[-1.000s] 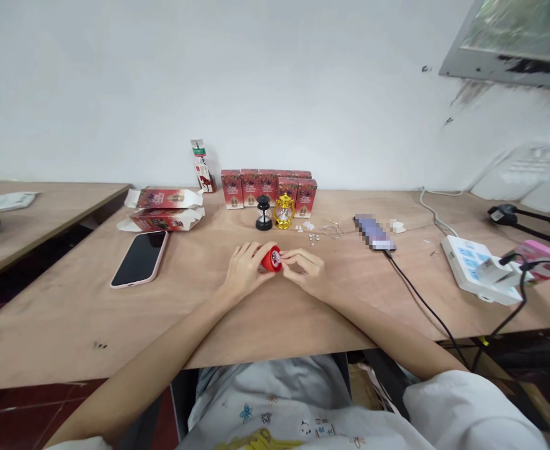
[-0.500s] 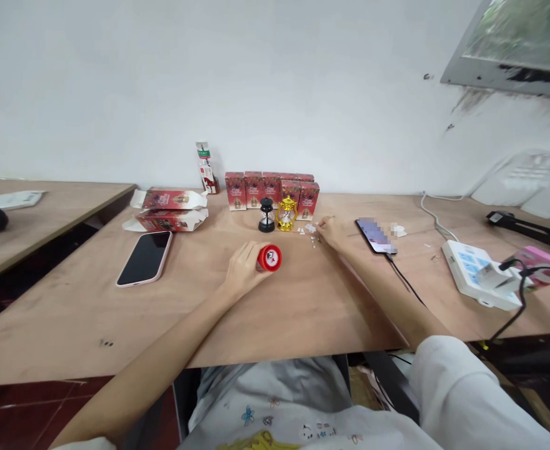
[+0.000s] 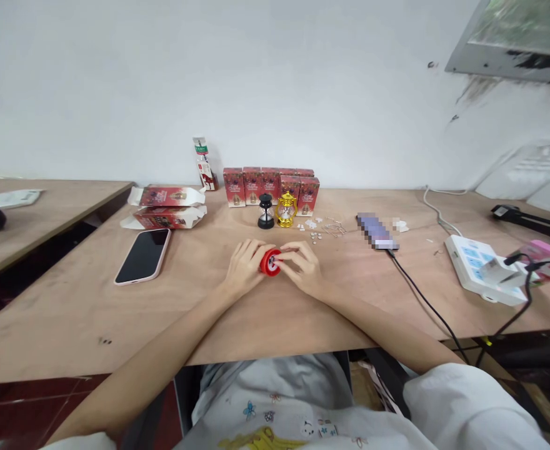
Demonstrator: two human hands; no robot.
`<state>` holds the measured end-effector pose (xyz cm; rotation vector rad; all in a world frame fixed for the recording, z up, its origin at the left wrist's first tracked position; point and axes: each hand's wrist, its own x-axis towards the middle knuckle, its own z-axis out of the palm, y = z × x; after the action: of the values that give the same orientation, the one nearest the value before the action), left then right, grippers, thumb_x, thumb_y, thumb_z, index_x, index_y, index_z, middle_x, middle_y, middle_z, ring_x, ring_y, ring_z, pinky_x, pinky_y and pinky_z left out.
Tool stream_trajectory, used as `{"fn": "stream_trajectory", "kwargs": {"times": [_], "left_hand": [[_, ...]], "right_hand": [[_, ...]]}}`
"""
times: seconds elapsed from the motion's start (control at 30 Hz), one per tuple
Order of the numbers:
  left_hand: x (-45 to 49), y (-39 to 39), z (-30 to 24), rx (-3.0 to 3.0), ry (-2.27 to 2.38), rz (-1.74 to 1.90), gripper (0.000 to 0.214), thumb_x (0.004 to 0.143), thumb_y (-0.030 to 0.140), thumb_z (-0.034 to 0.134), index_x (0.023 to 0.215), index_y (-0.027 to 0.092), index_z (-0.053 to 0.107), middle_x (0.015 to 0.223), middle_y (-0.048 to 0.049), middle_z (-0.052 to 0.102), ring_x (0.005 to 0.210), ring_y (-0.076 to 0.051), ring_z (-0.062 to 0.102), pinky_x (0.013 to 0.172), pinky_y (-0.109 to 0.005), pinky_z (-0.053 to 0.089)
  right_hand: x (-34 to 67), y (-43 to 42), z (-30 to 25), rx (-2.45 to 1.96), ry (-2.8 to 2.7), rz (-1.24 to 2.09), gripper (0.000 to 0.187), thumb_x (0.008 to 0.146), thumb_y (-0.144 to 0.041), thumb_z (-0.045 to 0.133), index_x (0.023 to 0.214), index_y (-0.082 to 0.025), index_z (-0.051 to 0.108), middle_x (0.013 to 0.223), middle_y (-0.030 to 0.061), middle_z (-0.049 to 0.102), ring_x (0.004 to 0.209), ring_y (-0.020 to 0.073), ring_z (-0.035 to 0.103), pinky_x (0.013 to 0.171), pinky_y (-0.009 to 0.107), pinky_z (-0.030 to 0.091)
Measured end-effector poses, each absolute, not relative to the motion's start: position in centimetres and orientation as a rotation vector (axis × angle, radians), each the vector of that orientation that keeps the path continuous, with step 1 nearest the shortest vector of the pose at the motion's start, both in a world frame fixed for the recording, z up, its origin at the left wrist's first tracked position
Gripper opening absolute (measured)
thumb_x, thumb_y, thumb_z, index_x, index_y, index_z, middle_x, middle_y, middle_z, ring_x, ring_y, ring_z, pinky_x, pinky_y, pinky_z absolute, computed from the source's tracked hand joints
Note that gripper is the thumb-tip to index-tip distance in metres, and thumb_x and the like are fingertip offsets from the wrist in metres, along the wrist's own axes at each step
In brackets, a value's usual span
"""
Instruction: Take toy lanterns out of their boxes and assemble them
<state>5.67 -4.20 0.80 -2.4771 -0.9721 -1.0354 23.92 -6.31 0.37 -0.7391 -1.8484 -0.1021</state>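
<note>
My left hand (image 3: 245,269) is wrapped around a small red lantern (image 3: 264,270), its round open base turned toward me and a pale inside showing. My right hand (image 3: 303,269) has its thumb and fingers pinched together at that opening; anything between the fingertips is too small to make out. Behind my hands stand a black mini lantern (image 3: 265,212) and a gold mini lantern (image 3: 286,210), both upright. To their right lie several small round button cells (image 3: 315,237), white scraps (image 3: 310,224) and thin wire pieces (image 3: 335,227).
A row of red boxes (image 3: 260,184) stands by the wall. Opened red boxes (image 3: 169,209) and a phone (image 3: 144,256) lie at left. On the right are another phone (image 3: 375,232) on a black cable and a white power strip (image 3: 481,269). A slim package (image 3: 204,165) leans against the wall.
My right hand has come from the small parts on the right to the opening of the red lantern. My left hand still holds the lantern. The wire pieces are now uncovered.
</note>
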Motion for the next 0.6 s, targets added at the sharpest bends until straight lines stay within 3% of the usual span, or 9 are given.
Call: {"fn": "stream_trajectory", "kwargs": {"times": [0.17, 0.33, 0.5, 0.6], "left_hand": [[5.91, -4.51, 0.93, -2.495, -0.927, -1.013, 0.025, 0.085, 0.025, 0.053, 0.108, 0.016, 0.057, 0.094, -0.0086, 0.062, 0.084, -0.021, 0.055, 0.069, -0.032, 0.040], [5.75, -4.30, 0.67, -2.501, -0.939, -0.991, 0.035, 0.084, 0.028, 0.052, 0.117, 0.014, 0.050, 0.097, -0.0110, 0.063, 0.086, -0.023, 0.057, 0.072, -0.034, 0.043], [5.65, -4.13, 0.47, -2.504, -0.928, -1.037, 0.028, 0.084, 0.037, 0.054, 0.101, 0.015, 0.051, 0.095, -0.0114, 0.064, 0.084, -0.023, 0.061, 0.071, -0.034, 0.048], [5.70, -4.33, 0.74, -2.526, -0.931, -1.017, 0.030, 0.084, 0.038, 0.056, 0.103, 0.015, 0.051, 0.096, -0.0100, 0.065, 0.085, -0.023, 0.062, 0.073, -0.034, 0.050]], "right_hand": [[24.04, -6.31, 0.22, -0.721, -1.854, -0.121, 0.005, 0.085, -0.023, 0.061, 0.085, -0.022, 0.066, 0.089, 0.0053, 0.064, 0.083, 0.0157, 0.062, 0.075, 0.033, 0.053], [24.18, -6.37, -0.07, -0.663, -1.908, -0.174, 0.010, 0.087, -0.018, 0.055, 0.093, -0.020, 0.063, 0.095, 0.0069, 0.064, 0.088, 0.0150, 0.064, 0.077, 0.029, 0.055], [24.39, -6.29, -0.14, -0.653, -1.925, -0.219, 0.013, 0.088, -0.016, 0.053, 0.098, -0.018, 0.061, 0.101, 0.0099, 0.064, 0.093, 0.0164, 0.064, 0.080, 0.029, 0.056], [24.62, -6.06, -0.19, -0.646, -1.951, -0.235, 0.014, 0.088, -0.014, 0.053, 0.099, -0.016, 0.061, 0.102, 0.0120, 0.064, 0.094, 0.0174, 0.065, 0.082, 0.030, 0.056]]}}
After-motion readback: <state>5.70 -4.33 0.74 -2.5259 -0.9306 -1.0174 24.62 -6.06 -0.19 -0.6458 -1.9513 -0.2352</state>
